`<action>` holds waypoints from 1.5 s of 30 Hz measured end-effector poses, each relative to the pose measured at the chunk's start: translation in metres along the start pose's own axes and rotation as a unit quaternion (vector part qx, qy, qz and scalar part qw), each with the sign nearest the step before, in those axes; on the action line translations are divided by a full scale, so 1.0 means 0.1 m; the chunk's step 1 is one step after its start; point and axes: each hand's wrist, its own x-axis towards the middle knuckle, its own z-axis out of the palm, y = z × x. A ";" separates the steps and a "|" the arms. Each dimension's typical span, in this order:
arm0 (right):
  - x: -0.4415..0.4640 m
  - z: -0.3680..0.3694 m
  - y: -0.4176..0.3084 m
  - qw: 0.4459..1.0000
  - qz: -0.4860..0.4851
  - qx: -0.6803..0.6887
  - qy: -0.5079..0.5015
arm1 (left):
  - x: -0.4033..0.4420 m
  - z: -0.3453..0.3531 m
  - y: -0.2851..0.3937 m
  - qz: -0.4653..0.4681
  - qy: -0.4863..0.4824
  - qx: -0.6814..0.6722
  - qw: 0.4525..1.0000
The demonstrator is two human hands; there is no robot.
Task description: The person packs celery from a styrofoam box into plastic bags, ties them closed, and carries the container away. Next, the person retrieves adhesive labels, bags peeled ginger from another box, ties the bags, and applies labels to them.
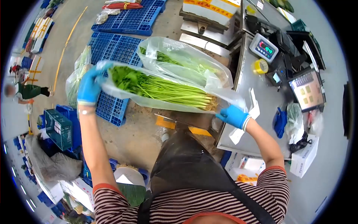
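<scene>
A clear plastic bag [141,100] with a bunch of thin-stalked celery [175,91] inside stretches across in front of me. The leafy tops point left and the root ends right. My left hand [89,86], in a blue glove, is closed on the bag's left end. At the other end, by the roots, my right hand [234,116], also blue-gloved, pinches the plastic; its fingertips are partly hidden. Just beyond lies a second clear bag [186,61] of similar greens, touching or overlapping the held one.
Blue pallets [123,46] lie on the floor ahead. On the right, a metal table [242,138] carries a lit scale display [264,47], a yellow tape roll [260,67] and a touchscreen [307,89]. A green crate [57,128] stands left. Another person [31,90] is farther off.
</scene>
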 end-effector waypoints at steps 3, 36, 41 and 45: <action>0.18 0.28 0.21 0.999 -0.005 0.010 0.034 | -0.23 0.12 -0.54 -0.270 0.036 -0.255 0.928; -3.23 2.59 -2.90 0.829 0.356 0.227 0.366 | -1.80 1.27 0.74 0.140 0.196 0.038 0.970; -4.14 2.99 -2.87 0.769 0.401 0.272 0.417 | -2.99 3.11 2.29 0.208 -0.147 -0.159 0.954; -5.20 3.82 -2.83 0.535 0.571 0.347 0.517 | -4.30 4.25 3.45 0.189 -0.486 -0.179 0.834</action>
